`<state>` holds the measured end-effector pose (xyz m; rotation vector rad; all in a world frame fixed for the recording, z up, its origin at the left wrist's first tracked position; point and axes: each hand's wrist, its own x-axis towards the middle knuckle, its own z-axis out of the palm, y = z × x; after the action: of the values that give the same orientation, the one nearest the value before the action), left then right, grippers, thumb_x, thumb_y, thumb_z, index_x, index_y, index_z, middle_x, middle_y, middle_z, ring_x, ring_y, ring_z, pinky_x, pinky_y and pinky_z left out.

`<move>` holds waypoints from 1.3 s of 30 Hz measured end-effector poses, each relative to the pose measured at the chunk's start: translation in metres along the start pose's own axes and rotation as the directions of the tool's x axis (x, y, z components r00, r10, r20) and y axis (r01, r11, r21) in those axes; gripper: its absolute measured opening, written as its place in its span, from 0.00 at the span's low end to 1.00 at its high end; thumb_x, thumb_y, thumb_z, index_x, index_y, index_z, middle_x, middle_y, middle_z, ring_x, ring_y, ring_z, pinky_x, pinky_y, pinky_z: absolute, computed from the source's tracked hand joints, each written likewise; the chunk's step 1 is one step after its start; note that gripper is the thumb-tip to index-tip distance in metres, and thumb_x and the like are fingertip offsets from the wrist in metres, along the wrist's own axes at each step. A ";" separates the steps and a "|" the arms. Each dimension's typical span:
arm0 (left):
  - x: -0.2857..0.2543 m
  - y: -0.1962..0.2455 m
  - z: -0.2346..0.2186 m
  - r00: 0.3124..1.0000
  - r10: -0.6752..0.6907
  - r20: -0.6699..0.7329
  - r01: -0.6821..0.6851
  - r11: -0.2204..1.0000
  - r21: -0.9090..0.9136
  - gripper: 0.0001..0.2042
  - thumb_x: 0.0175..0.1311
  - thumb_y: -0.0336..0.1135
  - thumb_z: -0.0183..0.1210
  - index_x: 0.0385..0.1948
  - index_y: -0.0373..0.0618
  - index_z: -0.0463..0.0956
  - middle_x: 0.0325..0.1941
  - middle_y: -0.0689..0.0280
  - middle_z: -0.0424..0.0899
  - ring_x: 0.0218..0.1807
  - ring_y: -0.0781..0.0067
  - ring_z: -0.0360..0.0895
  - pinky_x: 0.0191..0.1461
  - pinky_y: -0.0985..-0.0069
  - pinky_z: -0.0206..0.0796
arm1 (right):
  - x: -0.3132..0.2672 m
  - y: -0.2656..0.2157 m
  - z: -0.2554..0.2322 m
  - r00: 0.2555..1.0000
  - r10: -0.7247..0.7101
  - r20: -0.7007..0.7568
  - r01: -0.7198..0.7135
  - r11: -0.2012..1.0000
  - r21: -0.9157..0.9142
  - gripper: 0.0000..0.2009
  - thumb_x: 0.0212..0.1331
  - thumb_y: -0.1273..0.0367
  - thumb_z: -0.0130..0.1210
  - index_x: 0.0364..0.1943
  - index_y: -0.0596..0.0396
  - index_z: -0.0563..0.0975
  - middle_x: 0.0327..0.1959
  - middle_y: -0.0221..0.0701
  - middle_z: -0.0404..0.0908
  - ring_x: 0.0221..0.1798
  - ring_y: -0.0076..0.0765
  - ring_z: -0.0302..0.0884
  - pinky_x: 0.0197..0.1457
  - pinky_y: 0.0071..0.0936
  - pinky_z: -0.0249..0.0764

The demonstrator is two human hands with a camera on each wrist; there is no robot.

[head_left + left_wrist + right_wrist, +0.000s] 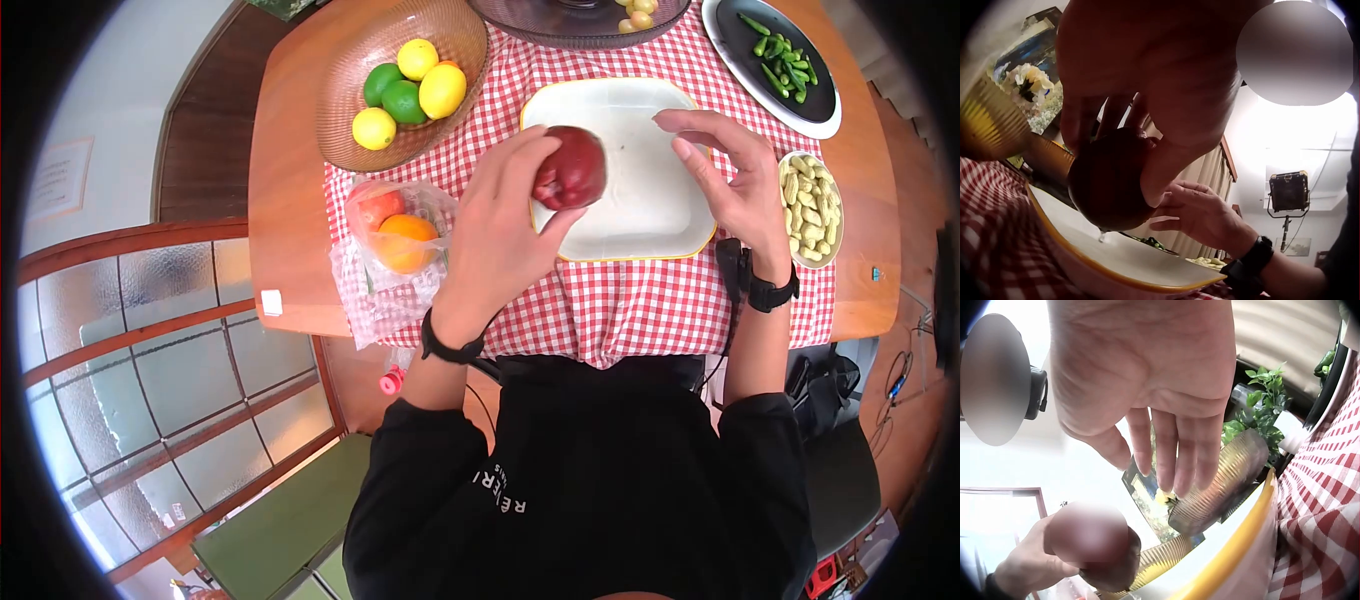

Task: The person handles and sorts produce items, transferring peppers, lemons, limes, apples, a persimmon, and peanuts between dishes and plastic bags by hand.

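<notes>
A dark red apple (572, 168) is gripped between the fingers and thumb of my left hand (505, 215), above the left side of a white rectangular dish (640, 225) with a yellow rim. In the left wrist view the apple (1113, 181) appears dark against the dish, with fingers behind it and the thumb on its side. My right hand (735, 180) hovers over the dish's right edge, holding nothing, its fingers extended and slightly bent. The right wrist view shows that palm (1147, 375) with loosely straight fingers, apart from the apple.
A brown ribbed bowl (340, 110) holds lemons and limes at the back left. A plastic bag (375, 290) with an orange and a reddish fruit lies left. Peanuts (810, 210) fill a bowl at right, behind it a plate of green peppers (785, 65). Another bowl (580, 35) holds grapes.
</notes>
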<state>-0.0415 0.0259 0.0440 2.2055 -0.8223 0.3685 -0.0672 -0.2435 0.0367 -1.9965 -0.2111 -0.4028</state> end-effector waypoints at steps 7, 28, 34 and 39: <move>-0.048 0.022 -0.095 0.990 -0.114 0.079 0.073 0.913 0.402 0.38 0.43 0.36 0.83 0.61 0.42 0.77 0.63 0.53 0.79 0.66 0.42 0.74 0.70 0.50 0.67 | 0.000 0.002 -0.001 0.997 -0.074 -0.009 0.073 0.994 -0.076 0.11 0.65 0.71 0.65 0.49 0.58 0.87 0.48 0.36 0.91 0.46 0.41 0.88 0.56 0.35 0.82; -0.035 -0.026 -0.082 0.924 -0.151 0.353 -0.184 0.633 0.752 0.26 0.57 0.19 0.57 0.62 0.32 0.75 0.61 0.52 0.79 0.62 0.47 0.75 0.64 0.57 0.71 | -0.001 0.010 -0.005 0.986 -0.156 -0.059 0.155 0.988 -0.028 0.11 0.68 0.69 0.63 0.50 0.58 0.87 0.44 0.39 0.91 0.45 0.42 0.90 0.55 0.37 0.83; -0.039 -0.022 -0.083 0.930 -0.168 0.327 -0.113 0.715 0.690 0.26 0.61 0.23 0.58 0.64 0.33 0.73 0.70 0.47 0.73 0.72 0.40 0.68 0.74 0.53 0.64 | -0.001 0.010 -0.005 0.986 -0.156 -0.060 0.154 0.987 -0.034 0.11 0.69 0.68 0.63 0.50 0.58 0.87 0.45 0.39 0.91 0.46 0.42 0.90 0.55 0.37 0.83; -0.038 0.007 -0.083 0.888 -0.223 0.402 -0.128 0.720 0.682 0.31 0.51 0.34 0.75 0.61 0.46 0.79 0.80 0.49 0.62 0.80 0.39 0.57 0.79 0.45 0.55 | 0.000 0.009 -0.007 0.990 -0.135 -0.049 0.134 0.991 -0.021 0.11 0.68 0.69 0.63 0.50 0.58 0.87 0.44 0.39 0.91 0.46 0.42 0.90 0.55 0.36 0.84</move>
<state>-0.0758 0.0998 0.0858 3.1108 -0.9742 0.1194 -0.0652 -0.2536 0.0317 -1.9928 -0.3126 -0.5423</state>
